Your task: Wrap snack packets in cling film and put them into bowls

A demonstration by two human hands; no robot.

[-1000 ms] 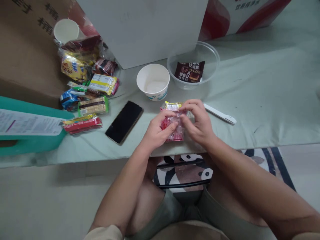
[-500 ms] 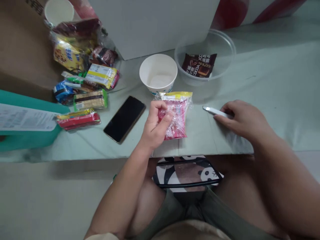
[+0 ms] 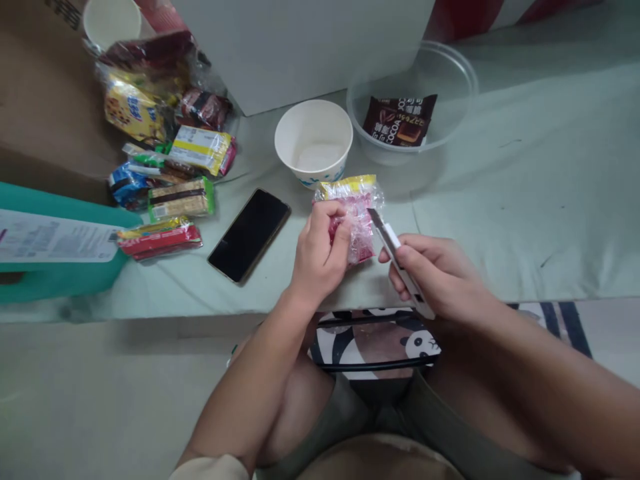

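Note:
My left hand (image 3: 323, 250) is closed on a pink and yellow snack packet (image 3: 361, 230) in clear, crinkled wrapping, at the front of the table. In my right hand (image 3: 433, 270) is a white utility knife (image 3: 407, 277), its blade out and pointing up and left. The blade tip is close to the packet's right edge; whether it touches I cannot tell. Just behind the packet stands a white paper bowl (image 3: 314, 140). Right of that bowl, a clear plastic bowl (image 3: 450, 137) holds a brown cocoa snack packet (image 3: 400, 121).
A black phone (image 3: 249, 235) lies left of my left hand. Several wrapped snacks (image 3: 181, 198) are heaped farther left, beside a teal container (image 3: 65, 283) and a cardboard box (image 3: 45, 100). A white box (image 3: 305, 53) stands at the back. The table's front edge runs under my wrists.
My right hand has lifted the utility knife from the table and brought it left to the packet, with the blade now showing. My left hand still grips the packet, shifted slightly right.

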